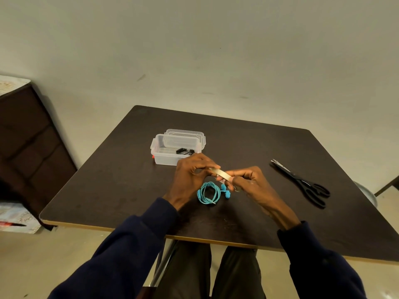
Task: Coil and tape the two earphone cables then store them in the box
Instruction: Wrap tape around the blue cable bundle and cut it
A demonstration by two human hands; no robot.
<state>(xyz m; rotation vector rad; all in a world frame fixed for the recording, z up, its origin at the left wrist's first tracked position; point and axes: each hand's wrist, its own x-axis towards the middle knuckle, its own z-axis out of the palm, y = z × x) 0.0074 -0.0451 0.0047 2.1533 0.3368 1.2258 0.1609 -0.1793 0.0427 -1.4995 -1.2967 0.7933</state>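
A coiled blue earphone cable (pixel 208 193) lies on the dark table (pixel 248 147), its earbuds to the right of the coil. Just above it, my left hand (pixel 192 173) and my right hand (pixel 250 180) hold a roll of pale tape (pixel 220 173) between them, fingers curled around it. A clear plastic box (pixel 166 156) stands open behind my left hand, and a black coiled earphone cable (pixel 185 151) lies inside it. Its lid (pixel 185 134) leans behind it.
Black scissors (pixel 302 183) lie on the table to the right. A dark cabinet (pixel 28 143) stands at the left beside the table. My legs show below the near table edge.
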